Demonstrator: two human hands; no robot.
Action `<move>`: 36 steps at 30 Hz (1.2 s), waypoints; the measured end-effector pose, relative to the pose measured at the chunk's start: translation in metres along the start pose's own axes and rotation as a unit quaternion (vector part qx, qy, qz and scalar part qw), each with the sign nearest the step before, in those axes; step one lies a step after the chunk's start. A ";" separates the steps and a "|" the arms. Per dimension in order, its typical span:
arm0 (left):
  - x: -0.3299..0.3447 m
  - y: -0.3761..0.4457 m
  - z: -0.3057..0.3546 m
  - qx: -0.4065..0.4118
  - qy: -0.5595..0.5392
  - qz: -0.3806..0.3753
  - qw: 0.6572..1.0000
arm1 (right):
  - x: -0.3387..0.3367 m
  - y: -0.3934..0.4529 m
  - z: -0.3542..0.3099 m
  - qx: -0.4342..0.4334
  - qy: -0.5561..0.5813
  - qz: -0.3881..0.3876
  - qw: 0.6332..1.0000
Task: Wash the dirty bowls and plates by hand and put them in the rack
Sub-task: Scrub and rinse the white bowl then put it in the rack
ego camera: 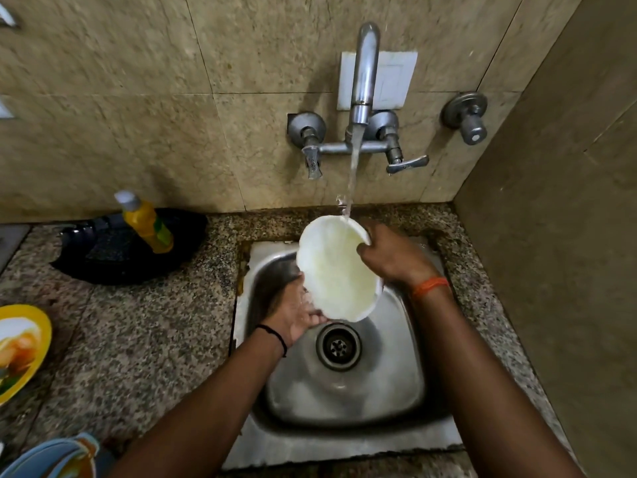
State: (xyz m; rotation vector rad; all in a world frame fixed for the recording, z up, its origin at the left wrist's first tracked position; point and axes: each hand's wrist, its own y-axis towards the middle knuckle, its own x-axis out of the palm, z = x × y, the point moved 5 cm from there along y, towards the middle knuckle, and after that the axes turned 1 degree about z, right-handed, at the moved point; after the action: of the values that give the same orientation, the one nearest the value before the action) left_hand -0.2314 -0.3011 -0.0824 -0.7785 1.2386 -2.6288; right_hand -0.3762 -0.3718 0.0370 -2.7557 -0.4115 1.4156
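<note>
White bowl (336, 270) held tilted over the steel sink (344, 391), its far rim meeting the tap stream (353, 174) so that water likely sheets across the inside and drains off. Right hand (389, 257) grips the upper rim; left hand (298, 313) cups the lower edge from beneath. Yellow plate (38, 326) waits on the worktop (138, 322); soap bottle (146, 224) stands nearby.
</note>
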 end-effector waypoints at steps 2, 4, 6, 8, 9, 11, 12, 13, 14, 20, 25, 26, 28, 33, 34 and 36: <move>-0.002 -0.005 0.009 0.032 0.030 0.032 0.999 | -0.002 0.005 0.007 0.016 0.040 0.032 0.999; -0.012 -0.012 0.031 0.108 0.134 0.082 0.982 | 0.005 0.007 0.028 0.085 0.167 0.050 0.981; -0.020 -0.022 0.058 0.160 0.220 0.131 0.953 | 0.029 0.003 0.054 0.198 0.326 0.024 0.924; -0.019 -0.034 0.086 0.198 0.307 0.166 0.916 | 0.064 -0.007 0.066 0.278 0.436 -0.044 0.855; -0.015 -0.042 0.098 0.227 0.362 0.181 0.886 | 0.082 -0.011 0.067 0.296 0.475 -0.072 0.826; -0.004 -0.058 0.120 0.307 0.518 0.214 0.769 | 0.110 -0.017 0.066 0.302 0.532 -0.105 0.784; 0.002 -0.065 0.125 0.349 0.591 0.232 0.689 | 0.120 -0.018 0.064 0.298 0.555 -0.111 0.769; 0.007 -0.072 0.126 0.390 0.634 0.247 0.621 | 0.126 -0.018 0.058 0.290 0.579 -0.112 0.754; 0.010 -0.078 0.126 0.428 0.649 0.252 0.576 | 0.128 -0.016 0.053 0.280 0.602 -0.106 0.741; -0.033 -0.051 0.104 0.475 0.438 0.203 0.735 | 0.091 0.001 0.053 0.211 0.577 0.059 0.787; -0.037 -0.005 0.040 0.169 -0.004 0.058 0.984 | 0.038 0.002 0.034 0.013 0.372 0.128 0.919; -0.034 -0.001 0.030 0.105 -0.072 0.029 0.991 | 0.033 -0.001 0.029 -0.023 0.359 0.126 0.925; -0.026 0.000 0.019 0.022 -0.195 -0.024 0.980 | 0.025 -0.011 0.021 -0.065 0.349 0.120 0.927; -0.008 -0.002 0.036 0.049 -0.248 -0.008 0.968 | 0.016 -0.026 0.020 -0.167 0.274 0.124 0.939; -0.005 -0.001 0.042 0.069 -0.235 0.001 0.970 | 0.019 -0.028 0.025 -0.170 0.256 0.131 0.943; 0.002 0.003 0.055 0.091 -0.209 0.005 0.974 | 0.026 -0.031 0.038 -0.159 0.205 0.146 0.955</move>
State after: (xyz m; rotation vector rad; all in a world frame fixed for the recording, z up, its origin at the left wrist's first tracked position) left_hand -0.2055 -0.3407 -0.0548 -1.2031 0.8707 -2.3539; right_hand -0.3994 -0.3392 -0.0025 -3.3800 -0.2377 0.8208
